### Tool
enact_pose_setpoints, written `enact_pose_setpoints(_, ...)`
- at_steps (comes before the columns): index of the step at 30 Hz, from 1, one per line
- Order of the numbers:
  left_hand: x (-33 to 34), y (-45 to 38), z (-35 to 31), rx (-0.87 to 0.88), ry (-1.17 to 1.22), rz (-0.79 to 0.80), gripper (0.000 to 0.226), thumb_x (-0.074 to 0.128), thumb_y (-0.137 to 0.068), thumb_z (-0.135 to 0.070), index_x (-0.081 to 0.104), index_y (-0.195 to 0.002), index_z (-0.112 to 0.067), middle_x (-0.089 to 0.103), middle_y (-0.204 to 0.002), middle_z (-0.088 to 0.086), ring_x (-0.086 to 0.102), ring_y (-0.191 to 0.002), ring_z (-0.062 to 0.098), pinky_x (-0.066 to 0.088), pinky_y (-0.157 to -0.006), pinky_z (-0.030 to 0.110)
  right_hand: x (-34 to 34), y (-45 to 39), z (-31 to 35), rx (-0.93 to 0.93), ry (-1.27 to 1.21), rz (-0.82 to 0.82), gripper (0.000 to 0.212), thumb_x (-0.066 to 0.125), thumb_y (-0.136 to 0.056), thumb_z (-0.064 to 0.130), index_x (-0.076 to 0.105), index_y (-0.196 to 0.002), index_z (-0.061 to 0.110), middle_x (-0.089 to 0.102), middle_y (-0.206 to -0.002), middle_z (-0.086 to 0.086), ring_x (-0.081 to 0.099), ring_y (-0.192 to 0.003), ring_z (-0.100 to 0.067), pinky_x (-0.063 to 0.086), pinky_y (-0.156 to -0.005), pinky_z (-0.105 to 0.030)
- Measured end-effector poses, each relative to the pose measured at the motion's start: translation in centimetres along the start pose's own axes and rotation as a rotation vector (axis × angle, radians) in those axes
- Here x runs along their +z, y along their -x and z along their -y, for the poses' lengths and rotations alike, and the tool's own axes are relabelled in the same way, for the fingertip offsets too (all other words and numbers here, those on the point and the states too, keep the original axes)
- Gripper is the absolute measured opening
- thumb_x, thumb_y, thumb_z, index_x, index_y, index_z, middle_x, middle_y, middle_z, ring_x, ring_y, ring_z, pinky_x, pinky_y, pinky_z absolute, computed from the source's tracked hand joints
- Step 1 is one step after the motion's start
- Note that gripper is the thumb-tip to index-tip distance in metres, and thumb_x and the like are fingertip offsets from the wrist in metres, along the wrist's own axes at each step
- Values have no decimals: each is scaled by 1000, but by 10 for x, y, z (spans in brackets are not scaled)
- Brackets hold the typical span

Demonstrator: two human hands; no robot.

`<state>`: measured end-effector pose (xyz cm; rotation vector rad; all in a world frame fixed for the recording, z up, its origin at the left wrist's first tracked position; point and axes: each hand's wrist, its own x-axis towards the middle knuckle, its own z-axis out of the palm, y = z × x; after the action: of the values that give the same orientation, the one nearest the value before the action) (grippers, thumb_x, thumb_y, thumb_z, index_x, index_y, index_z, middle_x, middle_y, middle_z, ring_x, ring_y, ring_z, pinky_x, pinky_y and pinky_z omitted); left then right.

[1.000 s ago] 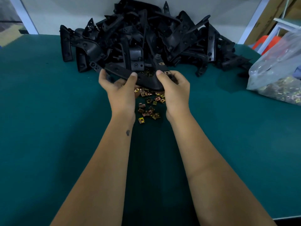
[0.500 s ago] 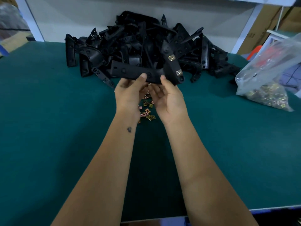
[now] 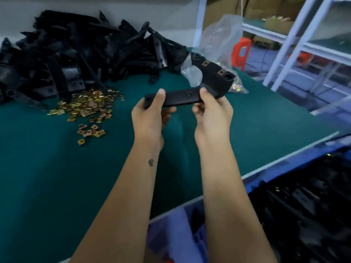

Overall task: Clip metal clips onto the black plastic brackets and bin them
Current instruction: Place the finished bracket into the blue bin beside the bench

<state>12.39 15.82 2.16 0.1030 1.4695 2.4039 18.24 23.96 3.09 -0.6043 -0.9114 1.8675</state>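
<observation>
1 bracket (image 3: pixel 182 98), fitted with 2 clips (image 3: pixel 206 63), is gripped by left hand (image 3: pixel 150 114) and right hand (image 3: pixel 212 109); binning is pending, and the pile (image 3: pixel 76 52) remains unprocessed.

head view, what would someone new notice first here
First, the black plastic bracket held up over the green table, the left hand and right hand gripping its straight arm, two metal clips on its far end. Then the heap of black brackets at far left, with loose gold clips scattered before it.
</observation>
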Motion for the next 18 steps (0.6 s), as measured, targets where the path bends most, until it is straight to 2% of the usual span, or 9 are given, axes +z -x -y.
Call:
enact_pose_setpoints(3,39,36,26,-16,-95,192,16,68,-93,-23,60,-81,-16,70,-67,-6,67,-57,8,46,-46,18,-50,-2,34,-105,-63,-177,24,60,-92,-1,60,-73,15,54,-63,3,42,-47,-5,35,-45,-19)
enact_pose_setpoints(8,101,105,63,-127,-164,579,15,62,-96,-18,63,-81,-17,71,-72,-7,69,-60,13,48,-47,20,-149,4,83,-221,-112,-524,20,60,-93,7,56,-75,15,50,-49,3,41,-40,-10,31,-40,-20)
enact_pose_setpoints(11,124,141,91,-211,-270,748,15,62,-96,-15,63,-81,-14,68,-64,-7,65,-53,10,50,-48,20,-208,14,100,-226,-153,-677,16,59,-94,8,56,-79,12,52,-57,-2,45,-39,-11,33,-39,-18)
enact_pose_setpoints(13,128,159,115,-282,-372,800,15,61,-97,-14,64,-83,-12,68,-64,-3,63,-49,8,51,-47,19,-242,22,104,-192,-104,-777,14,60,-93,7,57,-80,11,53,-63,-4,45,-41,-12,35,-41,-19)
enact_pose_setpoints(15,124,171,140,-396,-452,796,12,59,-99,-15,65,-89,-9,69,-73,5,62,-49,8,52,-49,19,-271,31,102,-142,-19,-855,13,62,-91,7,57,-79,10,55,-65,-5,46,-43,-14,39,-44,-21)
enact_pose_setpoints(18,115,183,167,-577,-487,754,14,55,-101,-13,62,-104,-1,68,-80,10,65,-60,14,57,-53,20,-302,39,98,-82,129,-910,7,63,-90,8,61,-84,11,58,-69,-4,47,-45,-13,40,-44,-22)
